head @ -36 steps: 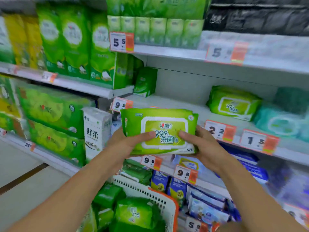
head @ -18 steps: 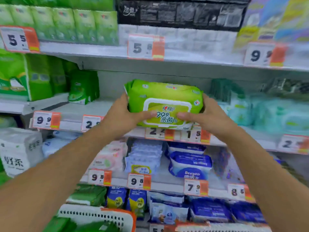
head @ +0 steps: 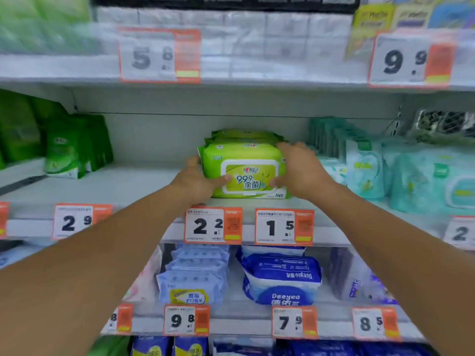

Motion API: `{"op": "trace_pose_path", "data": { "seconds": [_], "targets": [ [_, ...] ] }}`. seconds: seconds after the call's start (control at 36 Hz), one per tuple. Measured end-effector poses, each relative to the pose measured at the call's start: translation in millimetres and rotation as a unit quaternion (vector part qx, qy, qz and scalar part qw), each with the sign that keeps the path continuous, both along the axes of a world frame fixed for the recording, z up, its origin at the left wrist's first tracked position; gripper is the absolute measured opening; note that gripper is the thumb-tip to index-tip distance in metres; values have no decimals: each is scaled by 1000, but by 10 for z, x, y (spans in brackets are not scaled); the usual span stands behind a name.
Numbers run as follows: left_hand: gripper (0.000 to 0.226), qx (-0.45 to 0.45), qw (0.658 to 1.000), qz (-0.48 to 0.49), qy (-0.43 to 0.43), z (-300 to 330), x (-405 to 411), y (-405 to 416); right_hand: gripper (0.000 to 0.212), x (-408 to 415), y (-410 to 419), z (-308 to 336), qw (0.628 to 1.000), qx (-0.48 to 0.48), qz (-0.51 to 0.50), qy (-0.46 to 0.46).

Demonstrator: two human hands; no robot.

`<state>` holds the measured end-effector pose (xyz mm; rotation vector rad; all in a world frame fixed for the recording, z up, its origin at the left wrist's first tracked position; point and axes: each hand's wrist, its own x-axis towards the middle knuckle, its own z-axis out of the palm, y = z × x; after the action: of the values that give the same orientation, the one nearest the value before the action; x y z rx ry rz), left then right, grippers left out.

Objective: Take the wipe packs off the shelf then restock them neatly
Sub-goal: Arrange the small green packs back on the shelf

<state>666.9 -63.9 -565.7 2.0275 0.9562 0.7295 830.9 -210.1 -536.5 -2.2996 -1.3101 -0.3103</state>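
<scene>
Setting the green wipe pack [head: 248, 173] down on the middle shelf [head: 123, 186], raised from chest height a second ago, left hand [head: 196, 185] and right hand [head: 299, 170] gripping its ends at 9 and 3 o'clock, apparently fronting another pack behind; restocking underway.

Person, head-camera view: two forearms and two hands in frame.

Left hand [head: 195, 185]: bare, no glove, no ring or band visible. Thumbnail short and plain, with no polish to be seen.

Right hand [head: 302, 170]: bare, no glove, no ring visible on the parts that show. Nails not clearly readable.

Left forearm: uncovered from wrist to the frame's lower left edge; no sleeve, cuff, watch or bracelet visible.

Right forearm: uncovered from wrist to the frame's lower right edge; no sleeve, cuff, watch or strap visible.

Any clothing lies outside the frame. Edges of both arms slightly blurred.
</scene>
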Motion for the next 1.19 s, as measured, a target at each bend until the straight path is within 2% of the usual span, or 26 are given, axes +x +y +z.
{"op": "trace_pose_path", "data": {
  "seconds": [0.14,0.28,0.33,0.39,0.44,0.47,0.53,0.61,0.67,0.72,0.75,0.78,0.81,0.86,0.89,0.94,1.0,1.08,1.19],
  "targets": [
    [45,48,997,35,43,-20,87,-21,55,33,115,40,999,-42,-18,-8],
    [46,47,996,26,68,77,-35,-54,59,-54,120,108,996,-77,-36,8],
    [42,111,990,52,65,111,-171,-58,61,-230,24,83,997,-60,-52,-15],
    [37,224,972,67,14,153,-466,-148,64,-560,-128,52,995,-10,-55,-84],
    [33,330,942,29,-50,126,-915,-365,57,-996,-252,-26,989,45,16,-139],
    [29,356,933,-10,-55,63,-1171,-488,51,-1237,-286,-73,985,66,81,-135],
    [22,345,934,-96,9,-179,-1714,-693,37,-1740,-300,-188,968,33,233,-86],
    [21,235,919,-200,244,-704,-2484,-895,29,-2446,-191,-450,900,-198,382,-70],
    [27,133,871,-218,419,-1075,-2939,-1011,33,-2846,-34,-741,836,-340,425,-75],
    [40,41,800,-225,555,-1452,-3341,-1028,38,-3163,204,-1196,786,-437,432,-64],
    [47,-5,773,-222,594,-1607,-3511,-991,43,-3311,315,-1449,767,-476,426,-64],
    [53,-42,761,-213,612,-1709,-3653,-953,51,-3440,412,-1708,752,-506,416,-69],
    [59,-62,762,-197,614,-1763,-3772,-913,60,-3550,482,-1937,739,-530,409,-78],
    [57,-48,797,-151,582,-1849,-3967,-846,76,-3727,539,-2331,723,-565,389,-87],
    [56,-28,812,-131,568,-1900,-4033,-829,82,-3779,555,-2503,724,-569,380,-86],
    [60,-14,816,-120,566,-2047,-4134,-859,85,-3825,549,-2800,745,-553,362,-88],
    [66,-41,800,-141,582,-2211,-4228,-941,86,-3784,517,-3075,780,-527,327,-83],
    [72,-76,777,-170,601,-2354,-4357,-1007,115,-3646,460,-3452,822,-496,269,-75],
    [70,-81,790,-189,577,-2334,-4392,-969,120,-3537,504,-3678,849,-475,231,-21]
  ]
}}
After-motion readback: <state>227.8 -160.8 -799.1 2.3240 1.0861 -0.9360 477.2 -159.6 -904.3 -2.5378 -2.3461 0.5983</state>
